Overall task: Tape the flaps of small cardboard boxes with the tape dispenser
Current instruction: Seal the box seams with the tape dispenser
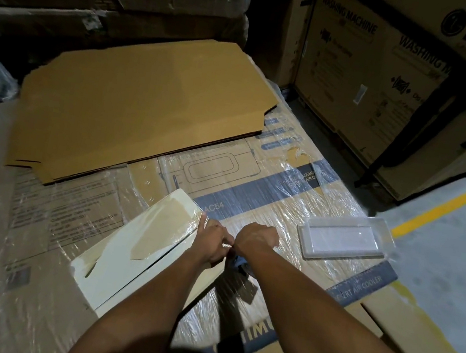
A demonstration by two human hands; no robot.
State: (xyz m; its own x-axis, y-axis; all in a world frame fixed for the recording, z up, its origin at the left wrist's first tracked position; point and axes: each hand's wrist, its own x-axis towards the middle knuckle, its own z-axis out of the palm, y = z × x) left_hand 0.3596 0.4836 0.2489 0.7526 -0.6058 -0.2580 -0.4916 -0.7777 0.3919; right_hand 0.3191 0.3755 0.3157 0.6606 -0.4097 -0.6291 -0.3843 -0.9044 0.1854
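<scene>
A small flat cream cardboard box point(137, 252) lies tilted on a shrink-wrapped carton, with brown tape strips across its top. My left hand point(213, 244) sits at the box's right end with its fingers curled, pinching a shiny strip of tape point(228, 246) between the two hands. My right hand point(257, 236) is fisted just to the right, knuckles up. It grips a dark tape dispenser point(239, 263), which is mostly hidden under the hand and wrist. The two hands almost touch.
A stack of flat brown cardboard sheets point(146, 104) lies behind the box. A clear plastic tray point(342, 239) rests to the right on the wrapped carton point(254, 185). Large washing-machine cartons point(391, 64) stand at the back right, beside a yellow floor line point(446, 203).
</scene>
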